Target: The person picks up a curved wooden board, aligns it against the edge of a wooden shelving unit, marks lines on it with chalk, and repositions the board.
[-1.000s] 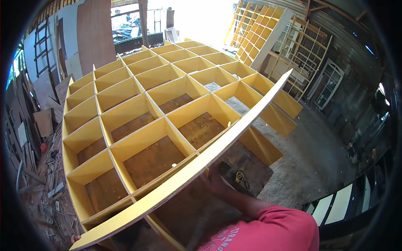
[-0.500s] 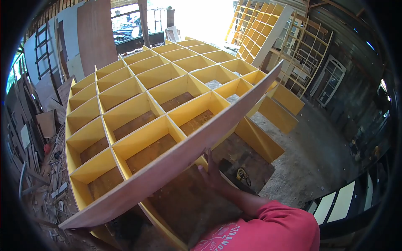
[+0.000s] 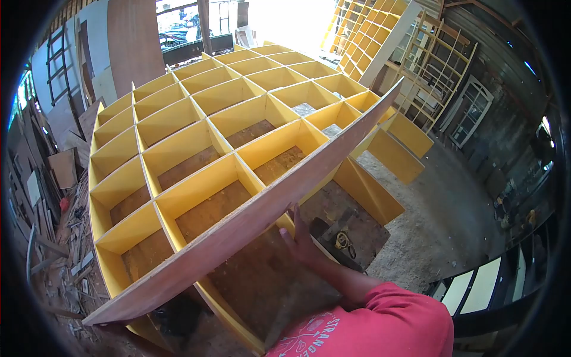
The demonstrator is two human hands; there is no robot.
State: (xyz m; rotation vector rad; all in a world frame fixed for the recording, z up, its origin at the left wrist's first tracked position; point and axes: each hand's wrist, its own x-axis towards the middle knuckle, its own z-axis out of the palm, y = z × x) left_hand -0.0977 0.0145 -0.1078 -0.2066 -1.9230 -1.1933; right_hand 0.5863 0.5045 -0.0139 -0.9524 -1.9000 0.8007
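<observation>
A long, thin wooden board (image 3: 238, 232) stands on edge across the near side of a yellow plywood grid frame (image 3: 208, 169). My right hand (image 3: 300, 241) is at the board's lower edge near its middle. Its fingers point up against the board and its thumb stands apart. At the board's lower left end is my left hand (image 3: 113, 327), mostly hidden in shadow beneath the board, so its fingers do not show clearly. Yellow ribs (image 3: 229, 321) of the frame run below the board, toward my body.
A yellow-and-black coiled tool (image 3: 344, 243), perhaps a tape measure, lies on a brown panel right of my arm. Yellow panels (image 3: 395, 154) jut out at the frame's right. Wood scraps (image 3: 74, 279) litter the left floor. Another grid frame (image 3: 372, 38) leans at the back.
The view has shifted slightly, and the grid frame sits a little further left and higher at the near side. Both hands keep their places at the board.
</observation>
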